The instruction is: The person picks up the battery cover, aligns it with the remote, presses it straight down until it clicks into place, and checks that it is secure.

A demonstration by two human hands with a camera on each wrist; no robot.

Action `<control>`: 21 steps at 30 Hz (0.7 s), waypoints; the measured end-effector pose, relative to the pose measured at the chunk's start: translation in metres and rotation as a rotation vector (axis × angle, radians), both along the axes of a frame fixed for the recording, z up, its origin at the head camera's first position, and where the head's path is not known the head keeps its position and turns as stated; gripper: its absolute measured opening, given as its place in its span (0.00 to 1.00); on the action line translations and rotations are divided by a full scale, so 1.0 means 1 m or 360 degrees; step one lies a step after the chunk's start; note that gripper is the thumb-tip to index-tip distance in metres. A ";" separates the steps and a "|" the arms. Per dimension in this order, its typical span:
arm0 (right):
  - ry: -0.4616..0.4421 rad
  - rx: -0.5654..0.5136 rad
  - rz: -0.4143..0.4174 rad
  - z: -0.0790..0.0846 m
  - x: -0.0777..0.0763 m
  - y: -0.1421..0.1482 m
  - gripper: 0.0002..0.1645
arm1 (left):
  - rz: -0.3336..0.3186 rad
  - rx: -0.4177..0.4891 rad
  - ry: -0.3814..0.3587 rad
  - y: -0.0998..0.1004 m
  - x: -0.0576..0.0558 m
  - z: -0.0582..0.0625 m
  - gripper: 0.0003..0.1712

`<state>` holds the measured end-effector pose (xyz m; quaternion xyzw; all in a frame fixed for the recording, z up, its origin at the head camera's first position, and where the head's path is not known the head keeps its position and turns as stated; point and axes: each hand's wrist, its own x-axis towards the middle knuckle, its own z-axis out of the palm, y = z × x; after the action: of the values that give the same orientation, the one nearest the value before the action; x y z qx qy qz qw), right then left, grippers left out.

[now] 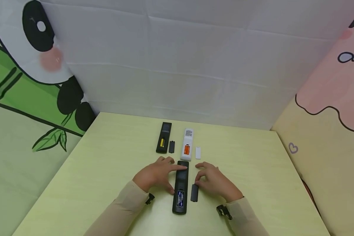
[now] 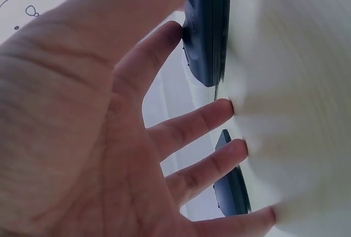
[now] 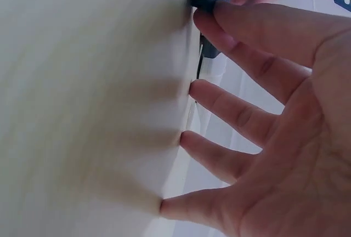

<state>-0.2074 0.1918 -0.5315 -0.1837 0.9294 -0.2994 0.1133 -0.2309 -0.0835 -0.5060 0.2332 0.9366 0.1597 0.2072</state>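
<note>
A long black remote control (image 1: 182, 178) lies back up on the table, its battery bay uncovered with blue batteries (image 1: 180, 198) inside. My left hand (image 1: 159, 173) spreads over its left side, the index finger straight across the far end and the thumb near the left edge. In the left wrist view the index fingertip touches the remote (image 2: 205, 34) and the other fingertips rest on the table. My right hand (image 1: 213, 180) pinches the far end of a dark battery cover (image 1: 194, 193) between thumb and index finger, just right of the remote. Its other fingers touch the table.
Farther back lie a smaller black remote (image 1: 164, 136) with a yellow battery and its dark cover (image 1: 171, 147) alongside. Beside them is a white remote (image 1: 187, 141) with orange batteries, and its white cover (image 1: 198, 152). A pale cloth wall (image 1: 177, 75) rises behind the table.
</note>
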 end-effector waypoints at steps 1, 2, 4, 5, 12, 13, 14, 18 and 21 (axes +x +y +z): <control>-0.0011 0.0012 0.0003 0.001 -0.001 -0.001 0.14 | 0.0000 0.0000 -0.0001 0.001 0.000 0.000 0.60; -0.0023 0.0028 0.0009 0.001 -0.001 -0.001 0.15 | 0.0002 -0.0001 -0.0003 0.001 0.001 0.000 0.59; -0.0037 0.0054 0.0026 0.004 -0.003 -0.001 0.14 | 0.0003 -0.0001 -0.0008 0.003 0.001 -0.001 0.59; -0.0041 0.0065 0.0036 0.005 -0.004 0.000 0.14 | 0.0008 0.0001 -0.0012 0.003 0.002 -0.001 0.58; 0.0012 0.0002 0.0195 0.024 -0.009 0.000 0.12 | 0.0037 -0.0011 -0.0018 0.006 0.003 0.002 0.57; 0.0034 -0.0013 0.0228 0.026 -0.008 -0.002 0.11 | 0.0037 -0.0017 -0.0018 0.006 0.003 0.003 0.57; 0.0045 -0.0025 0.0255 0.028 -0.008 -0.005 0.11 | 0.0037 -0.0020 -0.0018 0.006 0.003 0.004 0.57; 0.0128 -0.0007 0.0340 0.032 -0.002 -0.020 0.07 | 0.0048 -0.0024 -0.0022 0.006 0.005 0.006 0.56; 0.0211 0.0060 0.0366 0.031 0.003 -0.032 0.07 | 0.0058 -0.0028 -0.0017 0.005 0.006 0.008 0.56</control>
<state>-0.2042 0.1597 -0.5005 -0.3062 0.9131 -0.2542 0.0885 -0.2247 -0.0785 -0.4980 0.2134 0.9409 0.1564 0.2114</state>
